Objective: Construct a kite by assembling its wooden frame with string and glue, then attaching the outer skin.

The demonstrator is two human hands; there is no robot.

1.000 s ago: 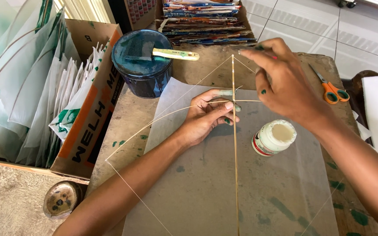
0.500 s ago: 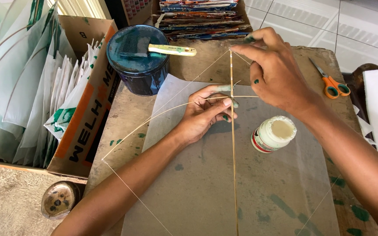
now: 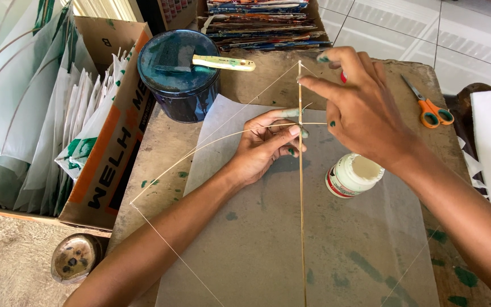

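A thin upright bamboo stick point(image 3: 302, 216) lies down the middle of a translucent paper sheet point(image 3: 257, 250) on the worktable point(image 3: 154, 153). A bowed stick point(image 3: 200, 149) crosses it near the top. My left hand point(image 3: 268, 145) pinches the crossing point with green-stained fingertips. My right hand point(image 3: 359, 111) grips the upright stick's top end between thumb and forefinger. Thin thread point(image 3: 171, 250) runs from the bowed stick's tip toward the bottom.
A white glue jar point(image 3: 352, 175) stands beside my right wrist. A dark blue pot point(image 3: 178, 77) with a brush across it sits at the back left. Orange-handled scissors point(image 3: 427, 108) lie at the right. A cardboard box point(image 3: 106, 159) of folded kites stands left. A small tin point(image 3: 75, 258) sits below it.
My right hand has slid slightly along the top of the upright stick. My left hand stays at the crossing.
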